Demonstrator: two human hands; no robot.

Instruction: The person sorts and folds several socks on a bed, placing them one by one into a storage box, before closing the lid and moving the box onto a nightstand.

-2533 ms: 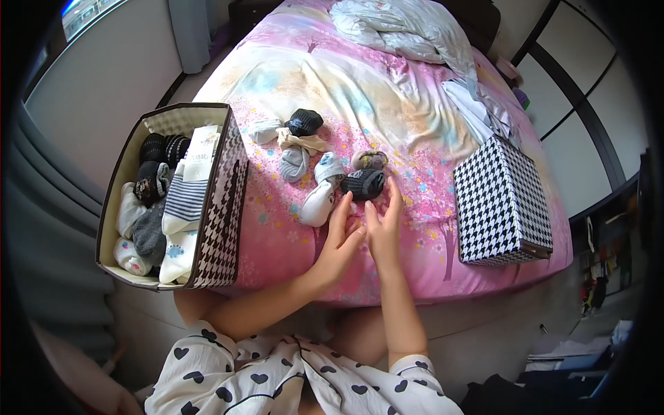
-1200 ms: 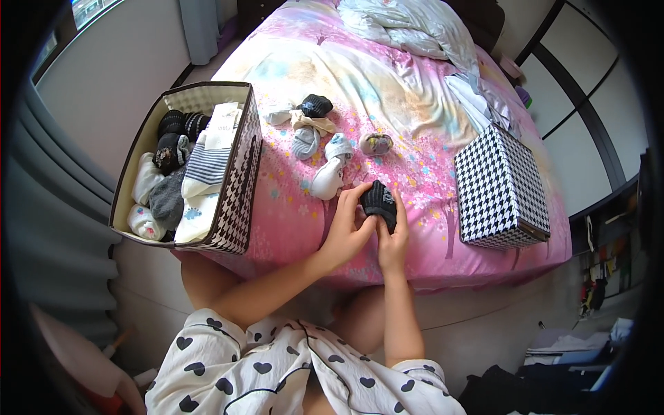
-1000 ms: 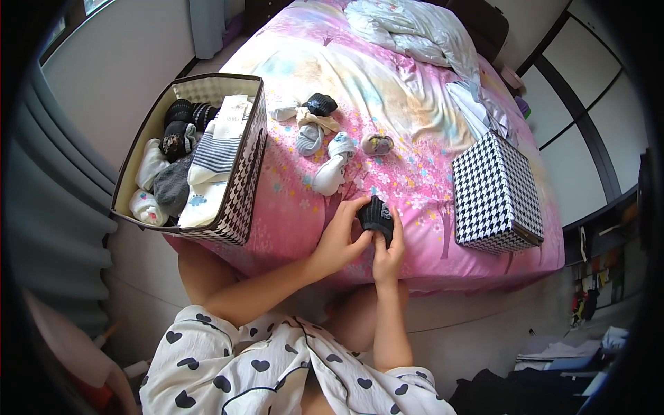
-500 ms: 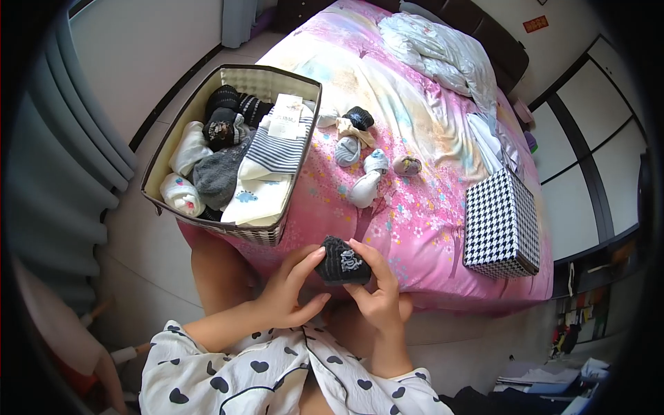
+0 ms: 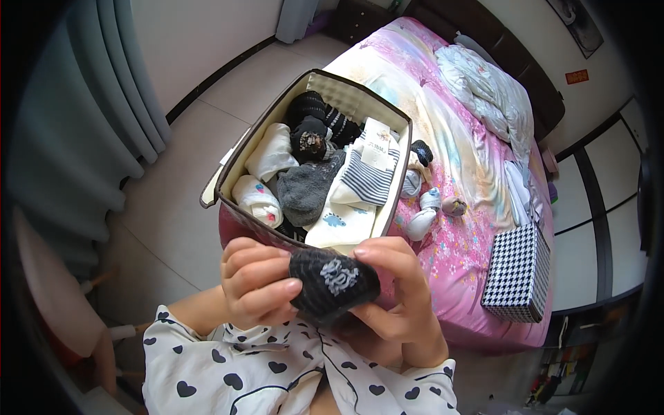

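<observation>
A pink floral bed [image 5: 449, 149] lies at right, a pleated grey curtain [image 5: 76, 152] upper left; lower centre, left hand [image 5: 259, 283] and right hand [image 5: 401, 297] pinch a ribbed black sock bundle [image 5: 332, 280] between bent fingers [image 5: 387, 254].

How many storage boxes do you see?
2: an open box beyond the held black sock, and a checked box on the bed at right. Others may be hidden.
</observation>
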